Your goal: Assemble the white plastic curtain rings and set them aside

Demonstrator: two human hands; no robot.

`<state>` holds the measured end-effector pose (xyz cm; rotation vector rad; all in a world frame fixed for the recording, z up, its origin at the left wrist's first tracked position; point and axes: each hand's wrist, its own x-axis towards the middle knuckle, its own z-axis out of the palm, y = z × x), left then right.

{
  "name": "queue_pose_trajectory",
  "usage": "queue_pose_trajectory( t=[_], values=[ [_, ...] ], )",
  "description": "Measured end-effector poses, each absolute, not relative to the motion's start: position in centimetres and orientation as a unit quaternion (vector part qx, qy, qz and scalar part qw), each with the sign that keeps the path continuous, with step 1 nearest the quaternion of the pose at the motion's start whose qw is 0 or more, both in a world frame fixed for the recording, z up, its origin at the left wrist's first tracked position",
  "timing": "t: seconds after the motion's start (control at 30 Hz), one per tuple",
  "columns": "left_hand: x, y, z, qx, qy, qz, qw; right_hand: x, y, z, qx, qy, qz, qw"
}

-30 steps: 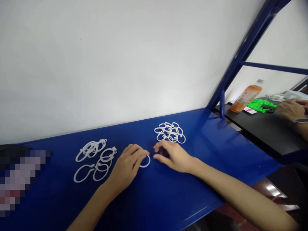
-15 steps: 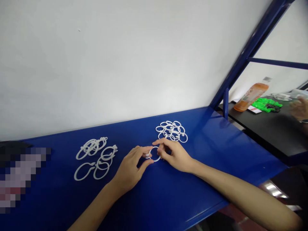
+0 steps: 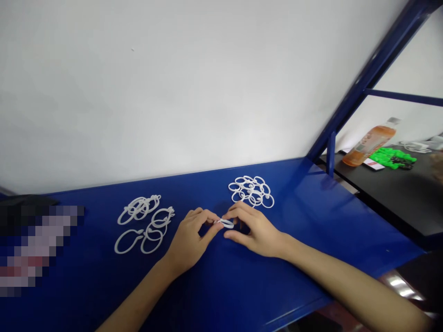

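Note:
A white plastic curtain ring (image 3: 227, 224) is tilted nearly edge-on above the blue table. My left hand (image 3: 194, 235) pinches its left end between thumb and fingers, which partly cover the small clasp there. Around the ring's right end curves my right hand (image 3: 254, 229), thumb and forefinger apart; the forefinger tip lies close to the ring's upper edge, and its other fingers are partly hidden. To the left lies a loose group of white rings (image 3: 151, 240), at least one with a gap in its loop. Behind my right hand is a cluster of white rings (image 3: 268, 201) that look closed.
The blue table (image 3: 207, 299) runs along a white wall, with a blue metal frame (image 3: 331, 154) at right. On a black table (image 3: 380, 193) beyond are an orange drink bottle (image 3: 370, 144), green pieces (image 3: 391, 157) and a blurred hand. A dark item (image 3: 27, 210) lies far left.
The ring has turned from a face-up circle to nearly edge-on. My right thumb has come away from its right side. The whole view has shifted slightly.

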<state>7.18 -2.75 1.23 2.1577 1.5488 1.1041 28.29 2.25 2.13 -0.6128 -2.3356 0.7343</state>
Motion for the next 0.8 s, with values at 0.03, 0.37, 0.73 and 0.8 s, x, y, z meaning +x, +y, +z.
queue_pose_trajectory(
  t=[0.03, 0.37, 0.73, 0.8],
  values=[
    [7.21, -2.77, 1.41, 0.736, 0.543, 0.379, 0.144, 28.29, 2.22, 2.14, -0.220, -0.883, 0.281, 0.304],
    [6.91, -2.98, 1.45, 0.690, 0.538, 0.385, 0.295, 28.20, 2.51, 2.06, -0.245, -0.854, 0.338, 0.311],
    [6.96, -3.11, 1.36, 0.725, 0.523, 0.364, 0.263, 28.11, 2.22, 2.02, -0.152, -0.883, 0.347, 0.279],
    [6.88, -3.08, 1.27, 0.741, 0.520, 0.353, 0.238, 28.24, 2.15, 2.13, -0.151, -0.888, 0.340, 0.271]
  ],
)
